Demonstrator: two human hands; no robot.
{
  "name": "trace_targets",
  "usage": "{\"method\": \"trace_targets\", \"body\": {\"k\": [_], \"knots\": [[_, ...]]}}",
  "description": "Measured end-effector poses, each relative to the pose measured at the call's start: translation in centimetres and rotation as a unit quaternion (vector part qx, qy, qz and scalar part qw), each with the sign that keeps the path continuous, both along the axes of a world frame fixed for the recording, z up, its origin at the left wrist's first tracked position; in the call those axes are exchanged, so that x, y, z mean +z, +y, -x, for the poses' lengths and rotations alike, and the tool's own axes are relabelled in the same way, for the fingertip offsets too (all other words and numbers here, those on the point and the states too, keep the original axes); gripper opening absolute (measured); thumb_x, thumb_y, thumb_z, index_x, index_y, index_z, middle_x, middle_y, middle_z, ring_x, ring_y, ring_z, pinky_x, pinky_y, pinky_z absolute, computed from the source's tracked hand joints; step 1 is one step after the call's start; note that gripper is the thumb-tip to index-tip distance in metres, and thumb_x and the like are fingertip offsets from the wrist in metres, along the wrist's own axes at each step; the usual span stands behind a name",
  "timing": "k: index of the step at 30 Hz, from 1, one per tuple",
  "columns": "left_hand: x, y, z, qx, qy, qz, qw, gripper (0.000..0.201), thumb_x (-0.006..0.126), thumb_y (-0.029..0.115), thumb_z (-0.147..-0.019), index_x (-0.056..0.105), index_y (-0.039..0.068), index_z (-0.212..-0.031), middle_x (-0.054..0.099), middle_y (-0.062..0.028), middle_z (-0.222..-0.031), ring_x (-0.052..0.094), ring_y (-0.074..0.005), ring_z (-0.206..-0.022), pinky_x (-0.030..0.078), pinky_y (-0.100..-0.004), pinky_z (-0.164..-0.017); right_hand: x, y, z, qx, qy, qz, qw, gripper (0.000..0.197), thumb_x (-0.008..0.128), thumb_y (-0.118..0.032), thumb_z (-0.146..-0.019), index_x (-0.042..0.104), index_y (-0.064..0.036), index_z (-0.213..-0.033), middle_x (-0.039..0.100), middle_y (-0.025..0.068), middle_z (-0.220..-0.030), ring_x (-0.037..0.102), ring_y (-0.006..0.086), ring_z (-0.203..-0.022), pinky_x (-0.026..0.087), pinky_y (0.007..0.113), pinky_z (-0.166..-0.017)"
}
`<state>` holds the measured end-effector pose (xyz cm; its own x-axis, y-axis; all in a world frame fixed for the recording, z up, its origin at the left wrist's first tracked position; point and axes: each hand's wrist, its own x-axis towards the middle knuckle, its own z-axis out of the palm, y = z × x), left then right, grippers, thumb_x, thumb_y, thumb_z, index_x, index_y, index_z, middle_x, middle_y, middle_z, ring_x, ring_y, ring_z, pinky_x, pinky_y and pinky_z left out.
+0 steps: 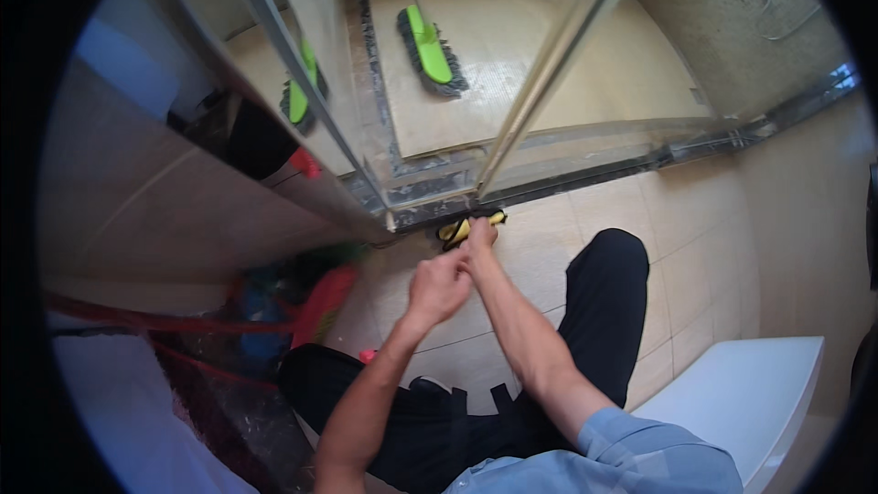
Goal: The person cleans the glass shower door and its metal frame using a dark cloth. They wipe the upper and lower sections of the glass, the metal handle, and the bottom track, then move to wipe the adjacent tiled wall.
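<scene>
My right hand presses down on a yellow cloth with black edging, its fingers closed over the middle. The cloth lies bunched on the floor tiles, right against the dark stone sill of the shower enclosure. Just nearer to me, my left hand is curled, with its fingertips at my right wrist. Whether the left fingers pinch anything small is hidden.
Beyond the sill, a green mop head with grey fringe stands on the shower floor. Glass panels with metal frames rise around it. A red-bristled broom and bags are at left; a white, smooth-sided fixture is at right.
</scene>
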<state>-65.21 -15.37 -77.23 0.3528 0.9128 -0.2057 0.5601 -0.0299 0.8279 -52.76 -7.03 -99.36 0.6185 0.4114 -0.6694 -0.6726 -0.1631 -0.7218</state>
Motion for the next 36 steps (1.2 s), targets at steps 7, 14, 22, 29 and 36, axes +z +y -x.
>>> {"method": "trace_targets", "body": {"k": [7,14,22,29,36], "knots": [[2.2,-0.8,0.6,0.009,0.113,-0.045,0.993,0.03,0.058,0.011,-0.082,0.07,0.005,-0.109,0.073,-0.0177,-0.089,0.071,-0.0369,-0.086,0.056,-0.0444,-0.079,-6.1,2.0,9.1,0.213,0.052,0.033,0.975,0.026,0.049,-0.009,-0.081,0.063,0.0104,-0.091,0.065,0.0171,-0.087,0.059,0.0244,-0.075,0.048,0.042,-0.064],[0.7,0.9,5.2,0.138,0.049,-0.061,0.987,0.029,0.055,0.004,-0.081,0.07,0.0,-0.105,0.074,-0.0161,-0.089,0.073,-0.0294,-0.084,0.057,-0.0377,-0.078,5.1,1.2,10.8,0.259,0.148,0.119,0.947,0.025,0.049,-0.007,-0.08,0.059,0.0092,-0.096,0.063,0.0198,-0.092,0.063,0.0309,-0.074,0.051,0.049,-0.062],[1.4,1.3,2.8,0.046,0.136,-0.037,0.989,0.033,0.054,0.013,-0.083,0.07,0.007,-0.112,0.074,-0.0124,-0.094,0.07,-0.0347,-0.091,0.055,-0.0456,-0.081,0.8,1.7,-3.9,0.049,0.058,-0.001,0.997,0.024,0.053,0.01,-0.076,0.059,0.0081,-0.099,0.062,0.0163,-0.094,0.065,0.0306,-0.08,0.054,0.044,-0.073],[2.3,1.8,0.2,-0.001,0.17,-0.042,0.985,0.033,0.056,0.014,-0.084,0.069,0.009,-0.114,0.074,-0.0126,-0.097,0.069,-0.0363,-0.093,0.055,-0.0461,-0.082,-3.9,0.2,-6.0,0.276,-0.291,0.156,0.903,0.02,0.051,0.002,-0.072,0.065,0.0079,-0.086,0.067,0.0189,-0.08,0.066,0.0259,-0.074,0.051,0.042,-0.065],[1.8,0.8,0.8,0.014,0.179,-0.039,0.983,0.033,0.056,0.013,-0.083,0.07,0.011,-0.113,0.073,-0.0141,-0.097,0.069,-0.037,-0.093,0.055,-0.0493,-0.081,3.9,0.0,-4.5,0.315,-0.351,0.09,0.877,0.02,0.053,-0.005,-0.071,0.067,0.0053,-0.079,0.067,0.0242,-0.072,0.068,0.035,-0.071,0.05,0.047,-0.068]]}}
